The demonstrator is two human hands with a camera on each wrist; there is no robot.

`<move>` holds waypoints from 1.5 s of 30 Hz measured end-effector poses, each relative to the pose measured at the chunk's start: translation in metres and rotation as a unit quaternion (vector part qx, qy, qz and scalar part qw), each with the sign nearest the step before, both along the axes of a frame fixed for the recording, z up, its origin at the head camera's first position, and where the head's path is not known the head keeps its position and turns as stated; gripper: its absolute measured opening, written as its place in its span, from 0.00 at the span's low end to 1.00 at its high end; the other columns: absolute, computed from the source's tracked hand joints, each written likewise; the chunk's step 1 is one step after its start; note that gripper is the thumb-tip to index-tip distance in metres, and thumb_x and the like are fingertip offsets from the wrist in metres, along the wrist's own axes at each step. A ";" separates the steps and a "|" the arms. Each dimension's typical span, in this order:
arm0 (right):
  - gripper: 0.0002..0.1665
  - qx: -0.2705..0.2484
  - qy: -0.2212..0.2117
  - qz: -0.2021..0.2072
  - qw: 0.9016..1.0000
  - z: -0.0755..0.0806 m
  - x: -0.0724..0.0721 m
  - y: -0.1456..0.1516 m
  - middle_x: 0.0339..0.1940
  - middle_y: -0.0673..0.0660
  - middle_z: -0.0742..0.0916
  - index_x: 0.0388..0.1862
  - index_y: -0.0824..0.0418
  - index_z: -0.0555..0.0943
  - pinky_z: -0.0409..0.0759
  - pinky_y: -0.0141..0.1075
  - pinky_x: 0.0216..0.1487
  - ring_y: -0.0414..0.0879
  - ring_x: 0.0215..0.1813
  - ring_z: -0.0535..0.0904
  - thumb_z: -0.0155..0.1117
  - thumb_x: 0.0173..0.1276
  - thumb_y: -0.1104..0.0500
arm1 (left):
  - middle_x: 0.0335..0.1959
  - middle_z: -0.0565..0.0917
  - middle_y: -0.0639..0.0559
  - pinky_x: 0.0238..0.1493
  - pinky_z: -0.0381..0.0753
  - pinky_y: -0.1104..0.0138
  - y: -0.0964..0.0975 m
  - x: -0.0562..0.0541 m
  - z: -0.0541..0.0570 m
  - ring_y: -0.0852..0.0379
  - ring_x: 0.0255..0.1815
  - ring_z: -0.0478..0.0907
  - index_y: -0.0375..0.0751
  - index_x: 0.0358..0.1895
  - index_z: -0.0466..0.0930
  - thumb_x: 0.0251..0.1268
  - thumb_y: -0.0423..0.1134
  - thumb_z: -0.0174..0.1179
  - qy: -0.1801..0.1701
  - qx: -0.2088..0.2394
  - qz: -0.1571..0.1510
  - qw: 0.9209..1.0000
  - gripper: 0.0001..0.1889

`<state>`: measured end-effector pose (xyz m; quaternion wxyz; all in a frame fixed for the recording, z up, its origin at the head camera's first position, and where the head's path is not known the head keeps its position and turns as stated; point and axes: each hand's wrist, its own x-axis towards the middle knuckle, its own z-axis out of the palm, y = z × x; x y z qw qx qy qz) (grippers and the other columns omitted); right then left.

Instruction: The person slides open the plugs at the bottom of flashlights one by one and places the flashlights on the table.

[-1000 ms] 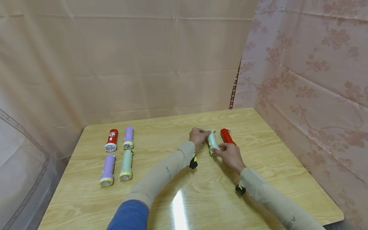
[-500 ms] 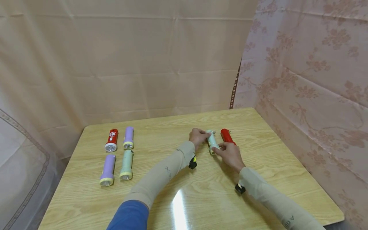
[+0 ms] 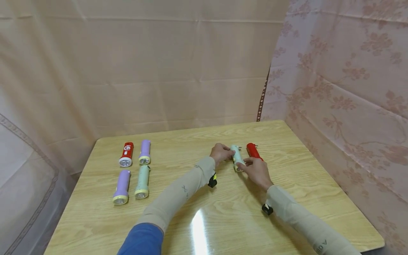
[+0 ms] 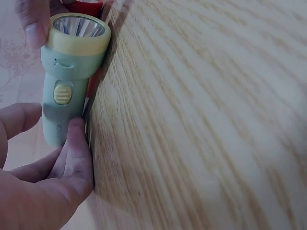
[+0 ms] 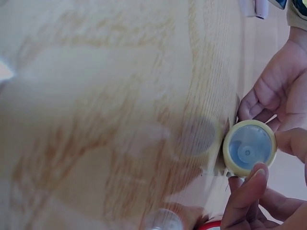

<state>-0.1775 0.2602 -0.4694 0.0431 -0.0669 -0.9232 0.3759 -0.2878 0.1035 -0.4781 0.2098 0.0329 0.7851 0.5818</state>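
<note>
A mint-green flashlight (image 3: 236, 156) with a pale yellow head lies at the right part of the table, its lens towards me. At its tail end my left hand (image 3: 220, 153) pinches the body between thumb and fingers. My right hand (image 3: 257, 173) holds the head end, thumb and finger at the yellow rim (image 5: 238, 168). The yellow switch (image 4: 63, 94) faces up in the left wrist view. Just right of it lies a red flashlight (image 3: 253, 150), its front part hidden behind my right hand.
On the left of the wooden table (image 3: 178, 159) several flashlights lie in two rows: red-and-white (image 3: 127, 150), purple (image 3: 145, 148), another purple (image 3: 123, 182) and mint (image 3: 143, 177). Curtains stand behind the back edge (image 3: 178, 130) and on the right side.
The head view has shifted slightly, so everything sits a little further right in it. Both hands stay on the mint flashlight, which has barely moved.
</note>
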 end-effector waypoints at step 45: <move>0.17 -0.043 0.031 0.078 0.996 0.005 0.017 -0.053 0.39 0.53 0.87 0.51 0.60 0.84 0.77 0.35 0.35 0.47 0.37 0.79 0.69 0.71 0.50 | 0.48 0.85 0.40 0.54 0.84 0.49 -0.127 0.069 0.020 0.39 0.50 0.85 0.30 0.59 0.80 0.77 0.52 0.60 0.063 0.044 -0.145 0.986 0.25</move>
